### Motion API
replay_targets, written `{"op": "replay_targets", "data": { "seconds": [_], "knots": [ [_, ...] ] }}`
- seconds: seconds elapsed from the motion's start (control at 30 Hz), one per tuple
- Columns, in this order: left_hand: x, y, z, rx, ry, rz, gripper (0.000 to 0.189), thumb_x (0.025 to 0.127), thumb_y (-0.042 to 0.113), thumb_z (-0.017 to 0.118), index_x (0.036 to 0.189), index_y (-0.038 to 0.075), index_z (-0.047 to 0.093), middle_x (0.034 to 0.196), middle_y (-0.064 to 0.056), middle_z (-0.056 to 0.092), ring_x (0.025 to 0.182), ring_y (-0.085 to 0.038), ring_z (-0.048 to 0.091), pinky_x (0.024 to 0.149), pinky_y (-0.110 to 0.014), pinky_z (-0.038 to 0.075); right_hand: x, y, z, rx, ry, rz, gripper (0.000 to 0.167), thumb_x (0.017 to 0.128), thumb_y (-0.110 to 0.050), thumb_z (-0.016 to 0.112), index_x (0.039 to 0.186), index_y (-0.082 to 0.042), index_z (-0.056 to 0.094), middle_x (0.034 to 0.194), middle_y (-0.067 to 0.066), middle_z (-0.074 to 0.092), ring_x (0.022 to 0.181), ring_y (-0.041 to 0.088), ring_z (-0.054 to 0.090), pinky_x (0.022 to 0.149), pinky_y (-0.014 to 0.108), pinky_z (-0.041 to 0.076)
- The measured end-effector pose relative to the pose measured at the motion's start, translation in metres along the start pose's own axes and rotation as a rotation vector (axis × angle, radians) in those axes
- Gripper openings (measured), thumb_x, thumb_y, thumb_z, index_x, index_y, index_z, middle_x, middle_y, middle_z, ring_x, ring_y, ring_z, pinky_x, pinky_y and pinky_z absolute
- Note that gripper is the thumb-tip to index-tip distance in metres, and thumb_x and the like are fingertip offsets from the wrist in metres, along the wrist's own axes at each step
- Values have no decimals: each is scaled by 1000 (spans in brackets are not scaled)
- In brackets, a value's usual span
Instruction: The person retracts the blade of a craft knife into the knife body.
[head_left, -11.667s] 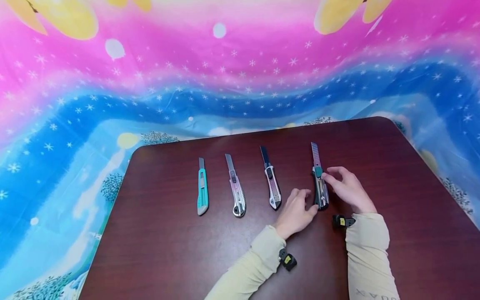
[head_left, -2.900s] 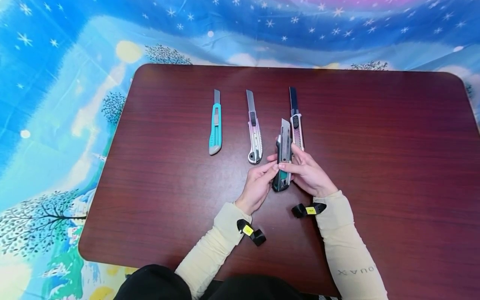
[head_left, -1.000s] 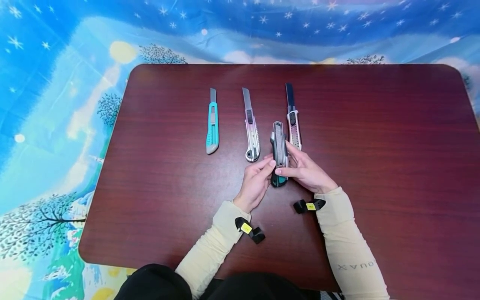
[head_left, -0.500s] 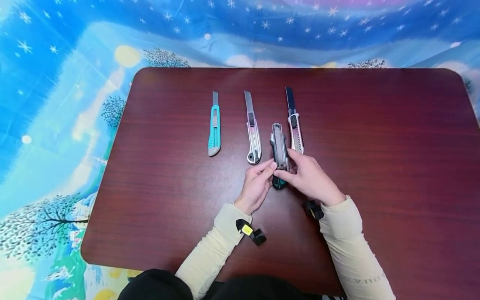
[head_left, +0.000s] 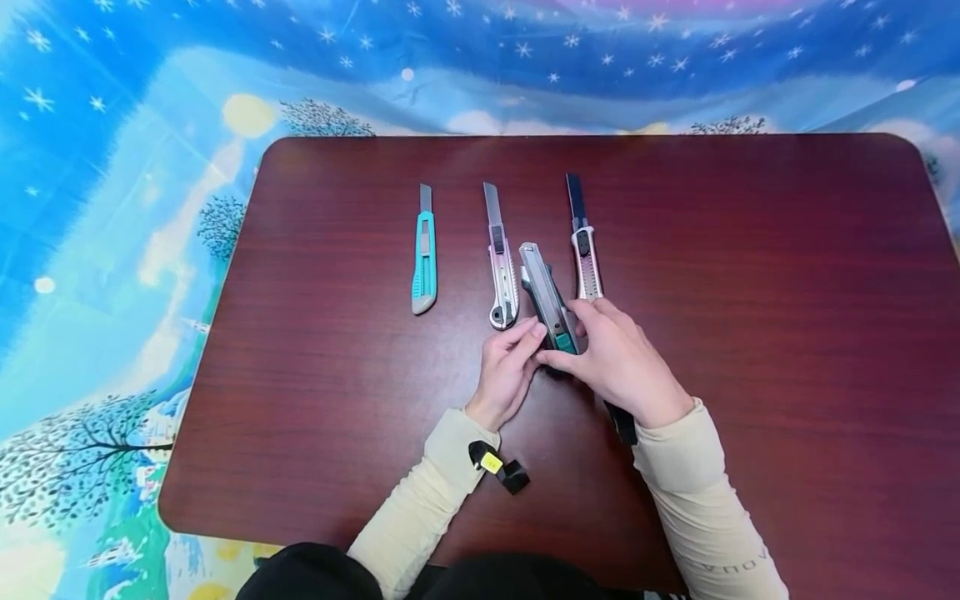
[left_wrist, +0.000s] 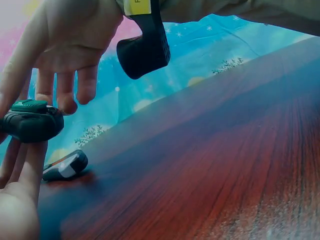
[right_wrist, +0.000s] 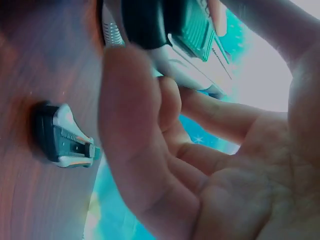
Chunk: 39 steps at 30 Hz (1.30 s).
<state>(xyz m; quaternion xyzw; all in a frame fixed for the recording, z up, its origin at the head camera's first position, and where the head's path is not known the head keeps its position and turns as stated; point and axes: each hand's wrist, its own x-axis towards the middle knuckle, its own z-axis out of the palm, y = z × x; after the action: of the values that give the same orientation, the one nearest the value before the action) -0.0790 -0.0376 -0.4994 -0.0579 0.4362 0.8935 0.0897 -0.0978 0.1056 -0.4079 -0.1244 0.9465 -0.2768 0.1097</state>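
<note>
**First inspector:** From the left, what do you have before you?

**Second inspector:** Your teal knife (head_left: 424, 258) and silver knife (head_left: 503, 279) lie on the table (head_left: 337, 400), blades exposed. Your left hand (head_left: 504, 371) is nearly closed, thumb and fingers pinching the lower left side of the held knife (head_left: 543, 283). That knife is off the table, its nose leaning left, near the silver knife. No blade shows beyond the nose; the slider (head_left: 565, 342) is at the near end.

**First inspector:** And to your right?

**Second inspector:** Your white knife (head_left: 587, 262) lies with its black blade out, its near end hidden by your fingers. Your right hand (head_left: 626, 362) is partly open, thumb and forefinger bent across the held knife's lower part; I judge it a light grip.

**First inspector:** Recommendation?

**Second inspector:** Secure your left pinch before you shift your right. Place every fingertip behind the nose, push the slider only along its track, and steer clear of the silver knife.
</note>
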Motion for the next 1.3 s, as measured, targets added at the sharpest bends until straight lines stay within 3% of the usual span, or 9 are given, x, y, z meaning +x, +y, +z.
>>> {"op": "replay_targets", "data": {
  "seconds": [0.23, 0.43, 0.57, 0.77, 0.9, 0.97, 1.03, 1.13, 1.3],
  "knots": [
    [0, 0, -2, 27, -44, 69, 41, 96, 2, 51, 128, -23, 45, 94, 3, 59, 84, -5, 58, 76, -16, 54, 3, -4, 5, -27, 33, -53, 44, 77, -40, 79, 98, -7, 60, 80, 9, 56, 71, 27, 52, 61, 39, 45],
    [0, 0, 0, 50, -22, 96, 40, 95, -2, 51, 129, -22, 45, 99, 4, 61, 89, -4, 59, 79, -17, 54, 5, -3, 7, -23, 37, -76, 40, 78, -37, 78, 94, -6, 59, 77, 9, 55, 69, 28, 53, 60, 42, 46],
    [1, 0, 1, 139, -41, 128, 38, 94, -5, 52, 128, -20, 48, 108, -3, 61, 96, -3, 59, 84, -17, 53, 10, 3, 5, -16, 24, -86, 30, 79, -30, 75, 90, -7, 59, 75, 7, 56, 70, 28, 54, 62, 41, 46],
    [1, 1, 0, 197, -173, 110, 40, 96, -2, 50, 133, -15, 47, 131, -35, 52, 100, -6, 64, 85, -24, 55, 15, 19, -10, 9, -5, -14, 32, 80, -35, 74, 92, -7, 62, 71, 5, 58, 67, 24, 54, 59, 34, 44],
    [2, 0, -1, 217, -283, 94, 40, 98, 4, 50, 135, -12, 46, 133, -35, 50, 105, -11, 65, 84, -27, 55, 16, 34, -24, 13, -17, 68, 44, 82, -40, 71, 106, -4, 63, 71, 7, 61, 67, 23, 55, 59, 30, 44],
    [2, -2, -2, 219, -307, 92, 40, 99, 5, 49, 135, -11, 47, 132, -35, 51, 105, -12, 66, 83, -27, 55, 15, 43, -31, 17, -19, 112, 49, 83, -42, 70, 109, -2, 62, 73, 7, 64, 66, 21, 57, 58, 29, 44],
    [3, -4, -1, 230, -300, 94, 38, 98, 3, 49, 133, -11, 48, 130, -35, 53, 102, -12, 68, 80, -27, 56, 14, 53, -37, 22, -24, 161, 52, 84, -46, 69, 108, 0, 61, 73, 8, 64, 64, 19, 57, 56, 28, 43],
    [1, -6, 3, 301, -236, 94, 34, 96, -1, 50, 128, -11, 53, 122, -36, 57, 95, -12, 69, 77, -26, 57, 11, 69, -42, 35, -20, 221, 55, 85, -49, 67, 105, 1, 60, 73, 9, 64, 59, 17, 59, 54, 28, 44],
    [-2, -7, 12, 556, -139, 69, 28, 95, 0, 52, 122, -5, 60, 114, -27, 66, 89, -28, 71, 74, -28, 59, 12, 95, -47, 10, 4, 290, 59, 86, -50, 64, 108, 4, 60, 75, 12, 66, 65, 22, 59, 55, 28, 44]
  ]
}}
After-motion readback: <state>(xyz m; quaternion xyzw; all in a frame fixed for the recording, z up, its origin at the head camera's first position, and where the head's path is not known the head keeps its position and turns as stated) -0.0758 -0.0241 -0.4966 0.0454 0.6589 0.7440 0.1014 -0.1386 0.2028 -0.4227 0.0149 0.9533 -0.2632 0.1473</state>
